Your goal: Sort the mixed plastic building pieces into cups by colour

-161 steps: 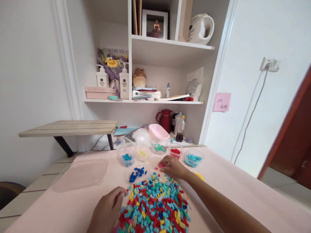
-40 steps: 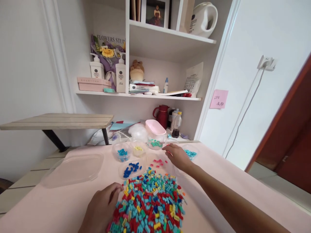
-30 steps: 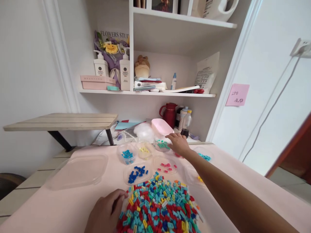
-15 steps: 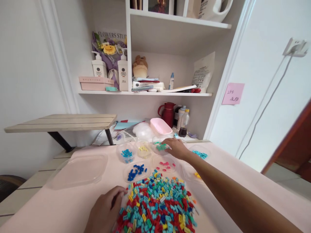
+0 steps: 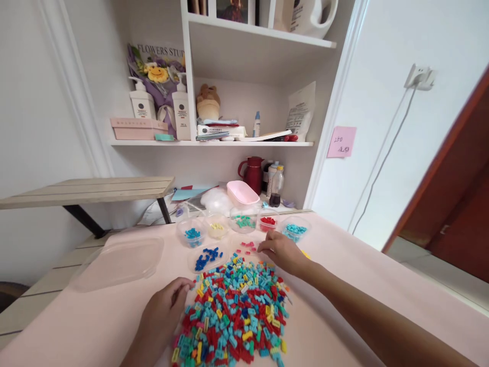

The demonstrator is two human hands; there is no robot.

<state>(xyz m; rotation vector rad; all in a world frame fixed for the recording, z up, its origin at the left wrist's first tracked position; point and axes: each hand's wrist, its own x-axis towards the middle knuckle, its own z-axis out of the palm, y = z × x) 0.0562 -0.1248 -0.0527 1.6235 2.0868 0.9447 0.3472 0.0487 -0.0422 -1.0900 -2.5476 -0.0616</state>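
A large heap of small mixed-colour toy building bricks [image 5: 237,311] lies on the pink table top. At the heap's left edge rests my left hand [image 5: 162,313], its fingers curled in; whatever they may hold is hidden. My right hand [image 5: 284,252] hovers over the right side of the pink bricks [image 5: 246,248], fingers bent and slightly apart, no brick visible in them. Behind the heap stand clear tubs of sorted bricks: blue [image 5: 193,234], pale yellow [image 5: 217,227], green [image 5: 244,221], red [image 5: 268,221] and turquoise [image 5: 295,230]. Dark blue bricks [image 5: 208,258] lie in a shallow clear tray.
A clear lid or tray [image 5: 118,265] lies on the left. Farther back are a pink basin [image 5: 243,192], a dark red jug [image 5: 252,176] and several bottles [image 5: 277,186]. A raised wooden shelf [image 5: 91,191] juts in on the left; a white shelf unit [image 5: 214,144] stands behind.
My right hand has come back from the green bricks' tub toward the pink bricks, uncovering the red bricks' tub. My left hand stays by the heap. The view has shifted to the right.
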